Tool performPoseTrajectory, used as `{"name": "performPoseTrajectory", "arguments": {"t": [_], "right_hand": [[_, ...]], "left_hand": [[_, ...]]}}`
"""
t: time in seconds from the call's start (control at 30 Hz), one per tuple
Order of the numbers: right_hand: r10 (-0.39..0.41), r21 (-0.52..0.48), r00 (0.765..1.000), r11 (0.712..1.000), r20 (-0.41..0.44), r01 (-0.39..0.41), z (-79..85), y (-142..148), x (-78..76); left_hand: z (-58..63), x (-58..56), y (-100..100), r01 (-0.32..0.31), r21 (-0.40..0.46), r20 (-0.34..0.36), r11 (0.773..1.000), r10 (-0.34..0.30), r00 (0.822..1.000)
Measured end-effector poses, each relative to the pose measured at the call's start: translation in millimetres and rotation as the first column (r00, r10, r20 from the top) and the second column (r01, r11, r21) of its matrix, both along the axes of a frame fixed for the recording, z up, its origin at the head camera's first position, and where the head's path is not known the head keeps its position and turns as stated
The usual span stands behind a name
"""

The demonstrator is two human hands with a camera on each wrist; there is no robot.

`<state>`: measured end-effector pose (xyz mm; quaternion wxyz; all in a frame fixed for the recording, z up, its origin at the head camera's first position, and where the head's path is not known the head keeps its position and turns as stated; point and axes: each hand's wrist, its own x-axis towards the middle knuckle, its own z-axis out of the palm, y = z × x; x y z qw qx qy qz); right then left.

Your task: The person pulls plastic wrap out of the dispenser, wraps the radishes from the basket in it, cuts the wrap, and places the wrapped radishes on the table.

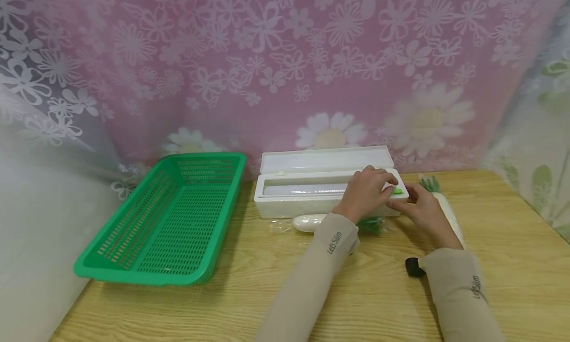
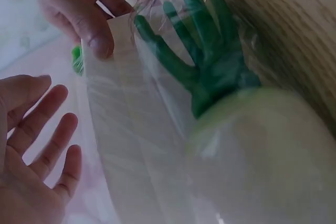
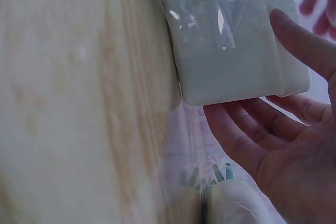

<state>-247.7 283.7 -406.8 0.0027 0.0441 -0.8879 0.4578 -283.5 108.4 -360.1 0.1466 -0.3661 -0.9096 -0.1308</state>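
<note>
A white cling film box (image 1: 285,211) stands with its lid (image 1: 325,160) raised, a roll of film (image 1: 303,189) lying in its trough. My left hand (image 1: 366,192) is over the box's right part, fingers loosely bent and apart; in the left wrist view that hand (image 2: 37,150) holds nothing. At the box's right end, my right hand (image 1: 423,211) grips the corner beside a small green slider (image 1: 398,191). Its thumb lies on the front of the box (image 3: 236,77) and its fingers behind the end. A plastic-wrapped white radish (image 1: 307,223) with green leaves lies before the box, partly hidden by the left arm.
Another wrapped radish (image 1: 447,213) lies right of the box, partly behind the right hand. A green slotted basket (image 1: 178,278) stands on the left of the wooden table (image 1: 383,297). A pink flowered curtain (image 1: 285,74) hangs directly behind.
</note>
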Motion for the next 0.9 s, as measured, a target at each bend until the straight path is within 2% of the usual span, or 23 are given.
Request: {"name": "performPoseTrajectory", "arguments": {"t": [0.13, 0.27, 0.5, 0.73, 0.9], "right_hand": [[-0.006, -0.004, 1.0, 1.0, 0.013, 0.006, -1.8, 3, -2.5], [-0.011, -0.021, 1.0, 1.0, 0.025, 0.012, -4.6, 3, -3.2], [-0.01, -0.012, 0.999, 1.0, -0.037, 0.01, -4.4, 2, -2.5], [-0.014, -0.008, 1.0, 1.0, -0.001, 0.014, -3.9, 4, -1.6], [-0.014, -0.03, 0.999, 0.999, -0.051, 0.013, -4.8, 0, -3.1]], "left_hand": [[-3.6, -2.7, 11, -0.007, -0.067, -0.008, 0.998, 0.007, 1.0], [-7.7, -4.9, 14, -0.018, -0.112, -0.053, 0.994, 0.012, 0.999], [-13.6, -10.1, 10, -0.032, -0.092, -0.067, 0.995, 0.026, 0.997], [-20.6, -15.2, 10, 0.046, -0.084, -0.007, 0.995, -0.047, 0.999], [-20.4, -18.3, 6, 0.041, -0.048, 0.014, 0.998, -0.04, 0.999]]}}
